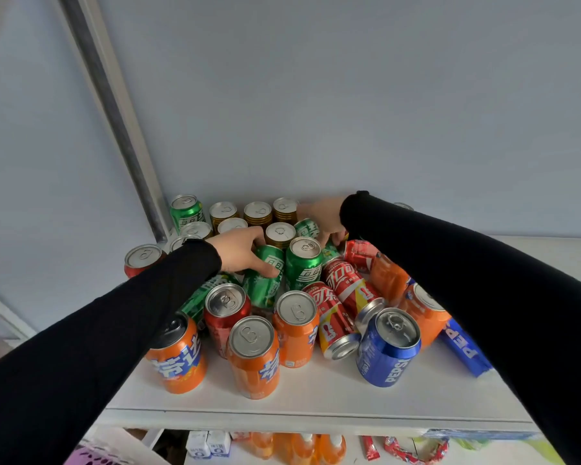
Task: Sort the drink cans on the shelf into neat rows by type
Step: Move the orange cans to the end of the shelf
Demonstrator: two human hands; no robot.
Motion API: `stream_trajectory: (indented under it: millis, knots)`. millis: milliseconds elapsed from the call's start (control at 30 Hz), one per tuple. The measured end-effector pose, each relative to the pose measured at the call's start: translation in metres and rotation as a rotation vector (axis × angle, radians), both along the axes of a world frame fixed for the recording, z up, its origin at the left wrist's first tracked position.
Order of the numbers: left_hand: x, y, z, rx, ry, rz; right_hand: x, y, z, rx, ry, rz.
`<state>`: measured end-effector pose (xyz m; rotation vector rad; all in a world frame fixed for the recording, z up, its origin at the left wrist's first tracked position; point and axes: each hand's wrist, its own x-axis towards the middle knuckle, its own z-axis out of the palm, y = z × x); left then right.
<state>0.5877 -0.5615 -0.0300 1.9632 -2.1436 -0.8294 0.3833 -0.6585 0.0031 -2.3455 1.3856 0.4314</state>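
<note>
Most of the frame is pale blue wall (349, 95), grey upright post (114, 122) upper left. White shelf (316, 394) spans the lower half; mixed drink cans (282, 280) cluster mid-frame, some upright, some toppled. Left hand (239, 251) grips a tilted green can (264, 280) at centre. Right hand (324, 219) reaches into the back cans; grip is hidden, cannot tell. Lower shelf goods (299, 448) are cut off at the bottom edge.

Green cans (263, 276), orange cans (254, 357) — red can (346, 283), blue can (388, 347); black sleeves (81, 337).
</note>
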Motion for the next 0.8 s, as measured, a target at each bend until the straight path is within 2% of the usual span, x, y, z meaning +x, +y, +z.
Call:
stream_trajectory:
  millis: [167, 333, 467, 633, 733, 800]
  knots:
    - [-0.001, 0.007, 0.004, -0.107, 0.011, 0.016, -0.025, 0.015, 0.002, -0.365, -0.089, 0.098]
    - [-0.003, 0.008, 0.004, -0.243, 0.043, 0.018, -0.040, 0.031, -0.011, -0.544, -0.178, 0.127]
    - [-0.002, 0.005, 0.004, -0.275, -0.051, 0.016, -0.040, 0.033, -0.016, -0.644, -0.169, 0.120]
    - [0.003, 0.009, 0.004, -0.302, -0.186, -0.052, -0.035, 0.033, -0.028, -0.675, -0.177, 0.079]
    - [0.014, 0.011, 0.025, -0.256, -0.122, -0.052, -0.053, 0.037, -0.018, -0.510, -0.344, -0.013]
    - [0.030, 0.012, 0.040, -0.229, -0.108, -0.038, -0.063, 0.044, -0.007, -0.425, -0.265, 0.022]
